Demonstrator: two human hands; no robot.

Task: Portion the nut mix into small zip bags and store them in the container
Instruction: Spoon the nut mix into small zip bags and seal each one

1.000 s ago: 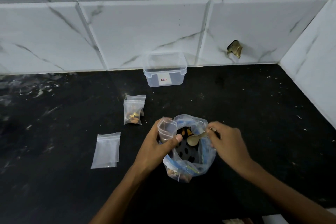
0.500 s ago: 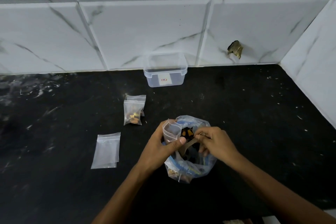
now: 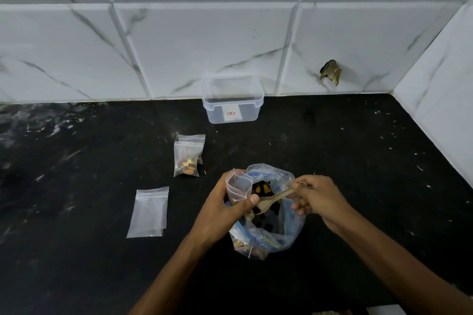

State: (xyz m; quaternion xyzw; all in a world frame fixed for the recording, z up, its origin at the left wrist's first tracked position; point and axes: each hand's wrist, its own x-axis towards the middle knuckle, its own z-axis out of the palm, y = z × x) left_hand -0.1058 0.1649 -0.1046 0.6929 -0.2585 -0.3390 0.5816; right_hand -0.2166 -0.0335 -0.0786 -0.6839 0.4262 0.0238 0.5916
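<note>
- Change: half a second earlier the right hand (image 3: 316,198) was curled low over the big bag (image 3: 266,212); now it has drawn back to the right, and the spoon (image 3: 268,203) shows whole, bowl pointing at the left thumb.
- Meaning (judgement): a scoop is being brought to the small bag (image 3: 238,186); whether the bowl is loaded cannot be told.
- Left hand (image 3: 225,210): fingers and thumb wrapped round the small bag, mouth held open and upright over the big bag's left rim.
- Right hand: fingertips pinched on the spoon's handle.
- Nut mix: in the big bag, on the counter (image 3: 358,161).
- Progress: filled bags (image 3: 188,156) lie behind, spare bags (image 3: 149,212) to the left; the container (image 3: 231,100), at the wall, holds none.
- Room: open counter to the right and ahead; walls bound the back and right, and the counter's front edge lies near the forearms.
</note>
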